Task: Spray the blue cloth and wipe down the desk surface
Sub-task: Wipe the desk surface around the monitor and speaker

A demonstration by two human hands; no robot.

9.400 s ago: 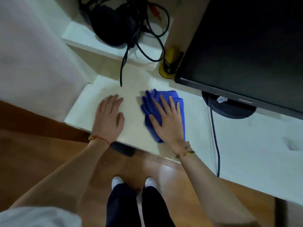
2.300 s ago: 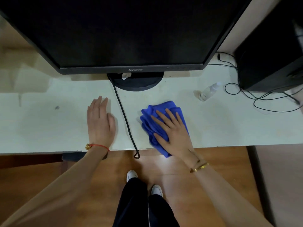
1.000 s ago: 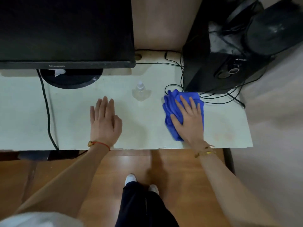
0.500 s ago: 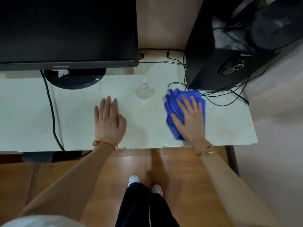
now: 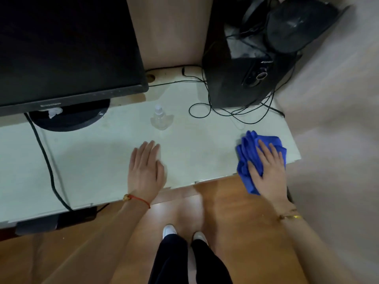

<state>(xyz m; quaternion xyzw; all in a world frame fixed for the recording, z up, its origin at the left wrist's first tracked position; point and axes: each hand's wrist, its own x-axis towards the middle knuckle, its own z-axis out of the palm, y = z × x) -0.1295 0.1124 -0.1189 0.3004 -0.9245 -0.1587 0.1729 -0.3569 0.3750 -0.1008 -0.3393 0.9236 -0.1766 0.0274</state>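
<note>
The crumpled blue cloth (image 5: 246, 160) lies at the desk's front right corner, part of it hanging over the front edge. My right hand (image 5: 266, 169) presses flat on top of it, fingers spread. My left hand (image 5: 145, 171) rests palm down on the white desk (image 5: 92, 160) near its front edge, holding nothing. A small clear spray bottle (image 5: 161, 119) stands behind my left hand, a short way from the fingertips.
A black monitor (image 5: 67, 48) on a round base (image 5: 69, 117) fills the back left, its cable (image 5: 49, 167) running over the front edge. A black speaker (image 5: 235, 78) with loose wires (image 5: 225, 113) stands at the back right. Wooden floor and my feet lie below.
My right hand has slid the blue cloth to the right, from beside the speaker wires to the desk's front right corner. My left hand has stayed flat on the desk.
</note>
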